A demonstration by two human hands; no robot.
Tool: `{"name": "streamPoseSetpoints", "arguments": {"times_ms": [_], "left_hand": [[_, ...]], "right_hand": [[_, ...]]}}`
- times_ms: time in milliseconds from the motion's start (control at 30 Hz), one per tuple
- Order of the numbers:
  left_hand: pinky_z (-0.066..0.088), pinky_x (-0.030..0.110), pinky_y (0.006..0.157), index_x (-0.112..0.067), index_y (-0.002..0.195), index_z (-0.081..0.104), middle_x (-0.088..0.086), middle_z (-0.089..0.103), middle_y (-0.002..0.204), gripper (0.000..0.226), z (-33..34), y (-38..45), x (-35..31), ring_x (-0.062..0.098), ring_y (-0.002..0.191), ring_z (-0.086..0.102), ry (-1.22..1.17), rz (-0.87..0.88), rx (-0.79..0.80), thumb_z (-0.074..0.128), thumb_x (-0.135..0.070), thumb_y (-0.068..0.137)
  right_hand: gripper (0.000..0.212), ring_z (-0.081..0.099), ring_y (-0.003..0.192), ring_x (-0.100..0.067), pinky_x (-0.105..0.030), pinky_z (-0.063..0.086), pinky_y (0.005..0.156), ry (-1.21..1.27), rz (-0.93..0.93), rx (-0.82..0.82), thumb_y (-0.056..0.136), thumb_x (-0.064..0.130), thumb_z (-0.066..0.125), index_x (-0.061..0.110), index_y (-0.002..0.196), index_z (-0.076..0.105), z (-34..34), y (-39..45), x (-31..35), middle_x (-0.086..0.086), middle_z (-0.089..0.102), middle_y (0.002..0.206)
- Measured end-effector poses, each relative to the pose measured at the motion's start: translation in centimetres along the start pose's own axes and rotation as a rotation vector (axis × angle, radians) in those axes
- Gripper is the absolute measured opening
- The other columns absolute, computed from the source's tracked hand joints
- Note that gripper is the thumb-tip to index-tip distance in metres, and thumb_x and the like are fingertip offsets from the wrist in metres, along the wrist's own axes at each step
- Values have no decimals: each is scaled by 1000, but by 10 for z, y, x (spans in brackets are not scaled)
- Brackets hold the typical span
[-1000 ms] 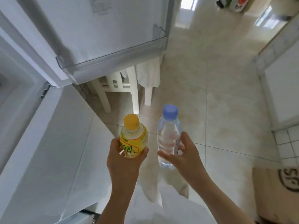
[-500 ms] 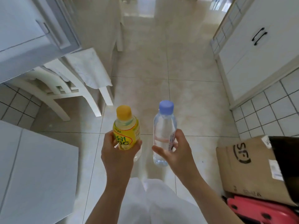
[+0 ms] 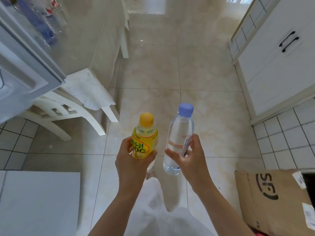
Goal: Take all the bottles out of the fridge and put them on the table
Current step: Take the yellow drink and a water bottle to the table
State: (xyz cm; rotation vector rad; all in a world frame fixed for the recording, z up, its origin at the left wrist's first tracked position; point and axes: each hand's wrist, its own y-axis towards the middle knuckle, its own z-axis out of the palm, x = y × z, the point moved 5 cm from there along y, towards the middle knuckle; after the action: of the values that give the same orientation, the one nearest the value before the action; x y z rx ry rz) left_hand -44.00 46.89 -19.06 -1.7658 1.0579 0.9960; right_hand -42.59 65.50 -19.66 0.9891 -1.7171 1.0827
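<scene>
Head view, left to right: open fridge door (image 3: 25, 68) at upper left, a white chair (image 3: 68, 108) beneath it. Left hand (image 3: 133, 160) wrapped around a yellow bottle (image 3: 144, 142), orange cap up. Just beside it, not touching, right hand (image 3: 190, 159) grips a clear water bottle (image 3: 179, 138) with blue cap. Both held upright over the tiled floor (image 3: 153, 74). Cardboard box (image 3: 272, 201) at lower right.
</scene>
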Motion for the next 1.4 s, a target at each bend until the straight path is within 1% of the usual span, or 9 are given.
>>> {"name": "streamPoseSetpoints", "arguments": {"times_ms": [100,233,400,500,600,700,1033,1300,1400], "left_hand": [[45,13,70,-33,102,57,-22,65,91,57,8,54,-23,-15,87,58,5,-1,1,90,-18,58],[46,14,69,-27,105,59,-15,68,94,57,16,119,-45,-8,86,61,-5,-10,0,90,-17,59],[49,19,71,-24,106,58,-12,67,96,57,27,182,-63,-2,88,62,-23,-39,-46,90,-15,59],[51,25,72,-24,101,58,-11,68,93,55,38,224,-71,0,85,63,-38,-71,-85,90,-14,57],[55,35,72,-22,94,56,-8,67,87,51,52,259,-79,14,86,64,-42,-94,-133,90,-16,57],[55,35,71,-22,92,56,-8,68,85,50,70,298,-92,15,85,65,-62,-117,-205,90,-16,57],[57,45,75,-23,96,56,-8,69,85,54,109,413,-153,13,84,66,-104,-216,-484,92,-20,55],[56,43,75,-24,97,55,-9,67,85,55,82,478,-154,17,86,65,-125,-324,-670,91,-16,55],[56,41,73,-24,95,54,-8,66,85,53,58,515,-148,17,83,65,-153,-352,-734,91,-16,57]], "right_hand": [[62,67,90,-25,-49,57,79,-2,-28,41,61,36,86,19,108,49,21,56,26,1,65,95],[59,68,91,-14,-41,59,80,1,-48,67,67,23,86,17,113,48,43,117,56,6,66,99],[60,68,92,-22,-46,58,81,-20,-27,92,65,25,86,19,112,49,56,184,73,1,66,99],[63,66,90,-31,-50,57,79,-34,0,107,60,39,86,25,108,49,63,230,81,-4,65,97],[61,68,93,-19,-44,58,84,-50,13,163,65,27,87,24,112,48,72,275,92,3,66,101],[59,69,92,-15,-42,58,85,-59,21,247,67,20,86,24,113,48,83,331,109,5,67,101],[57,69,87,-15,-45,58,80,-197,-93,540,62,32,83,28,108,50,129,501,192,6,68,97],[54,66,85,-2,-22,55,72,-257,-131,719,70,19,83,25,111,49,207,571,228,9,66,96],[53,66,85,-1,-21,55,71,-304,-153,782,69,21,83,28,107,48,253,592,241,11,65,95]]}}
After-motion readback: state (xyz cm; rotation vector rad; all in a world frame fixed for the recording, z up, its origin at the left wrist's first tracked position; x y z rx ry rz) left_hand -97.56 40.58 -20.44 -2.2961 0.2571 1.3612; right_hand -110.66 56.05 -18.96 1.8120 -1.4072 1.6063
